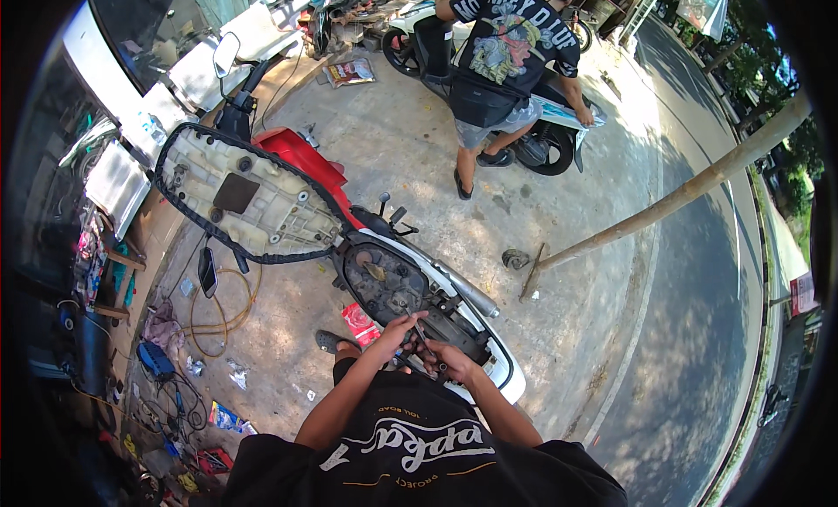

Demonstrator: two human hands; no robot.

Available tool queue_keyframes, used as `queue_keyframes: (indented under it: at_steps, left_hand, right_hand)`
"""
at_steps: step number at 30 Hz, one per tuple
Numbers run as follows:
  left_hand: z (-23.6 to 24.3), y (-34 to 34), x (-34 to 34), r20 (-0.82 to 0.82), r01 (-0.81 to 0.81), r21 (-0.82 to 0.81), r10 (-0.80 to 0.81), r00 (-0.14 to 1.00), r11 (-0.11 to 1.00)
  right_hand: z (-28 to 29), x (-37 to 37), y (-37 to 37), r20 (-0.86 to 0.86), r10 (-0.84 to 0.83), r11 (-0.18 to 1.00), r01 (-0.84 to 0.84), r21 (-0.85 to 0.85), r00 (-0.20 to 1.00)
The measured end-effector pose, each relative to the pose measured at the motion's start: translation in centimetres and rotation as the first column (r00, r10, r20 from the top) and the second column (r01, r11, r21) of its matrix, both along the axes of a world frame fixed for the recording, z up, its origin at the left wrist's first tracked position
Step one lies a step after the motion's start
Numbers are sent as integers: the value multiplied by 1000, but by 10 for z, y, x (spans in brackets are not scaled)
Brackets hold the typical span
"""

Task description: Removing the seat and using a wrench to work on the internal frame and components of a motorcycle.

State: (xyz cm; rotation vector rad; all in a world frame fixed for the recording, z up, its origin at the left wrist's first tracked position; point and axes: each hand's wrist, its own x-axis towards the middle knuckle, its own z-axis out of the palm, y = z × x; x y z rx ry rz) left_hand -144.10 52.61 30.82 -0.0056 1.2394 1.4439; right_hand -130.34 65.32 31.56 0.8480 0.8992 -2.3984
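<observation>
A scooter stands in front of me, its seat (262, 197) swung up so the pale underside shows. Below it lies the uncovered dark compartment (371, 275) in the body. Over the rear part of that opening, close to my shirt, both hands come together. My left hand (400, 331) is closed at a thin metal rod-like tool (419, 330), fingers near its upper end. Curled around the lower part of the same tool is my right hand (449, 362). The tool's exact kind is too small to make out, and its lower end is hidden by the fingers.
A person (515, 53) leans over another scooter (546, 149) ahead. A wooden pole (672, 184) slants at the right, beside the road. A yellow hose (223, 324), a blue machine (155, 360) and cables lie at the left. A red packet (360, 324) is near my foot.
</observation>
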Motion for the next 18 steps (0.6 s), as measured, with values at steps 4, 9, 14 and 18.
queue_keyframes:
  at_steps: [4, 9, 14, 18]
  left_hand:
    - [-39, -16, -5, -143, 166, -144, -186, 972, 976]
    - [-97, -94, -1, -298, 87, -473, -252, 921, 877]
    - [-143, -217, 10, -74, -244, -607, 253, 965, 756]
    - [-166, -293, 41, -31, -214, -784, 308, 951, 582]
  right_hand:
    - [-12, 1, 14, 45, 103, 949, -112, 295, 994]
    - [-87, 29, 58, 248, 291, 303, -335, 892, 924]
    - [-77, 43, 104, 475, 334, 163, -546, 822, 814]
    - [-57, 36, 120, 603, 306, -39, -624, 781, 736]
